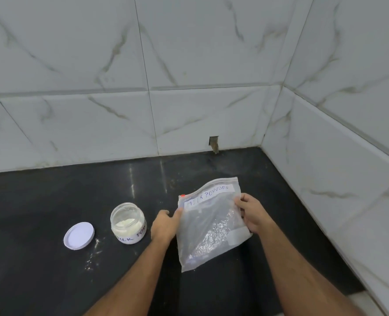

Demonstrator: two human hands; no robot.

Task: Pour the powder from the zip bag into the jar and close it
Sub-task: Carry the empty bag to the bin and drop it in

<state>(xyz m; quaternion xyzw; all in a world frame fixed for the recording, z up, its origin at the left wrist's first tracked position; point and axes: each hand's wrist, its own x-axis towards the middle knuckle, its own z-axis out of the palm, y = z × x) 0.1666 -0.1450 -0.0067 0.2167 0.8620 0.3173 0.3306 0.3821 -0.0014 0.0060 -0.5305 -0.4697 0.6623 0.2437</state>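
Observation:
A clear zip bag [209,226] labelled "MILK POWDER" is held flat above the black counter, its zip edge pointing away from me, and it looks nearly empty. My left hand [165,225] pinches the bag's left edge near the top. Its right edge is gripped by my right hand [251,215]. To the left stands an open clear jar [128,223] with white powder inside and a handwritten label. The jar's white lid [79,235] lies on the counter left of the jar.
The black counter [40,201] meets marble-tiled walls at the back and on the right. Spilled white powder [93,254] dots the counter in front of the jar. A small cut-out hole [214,143] sits low in the back wall.

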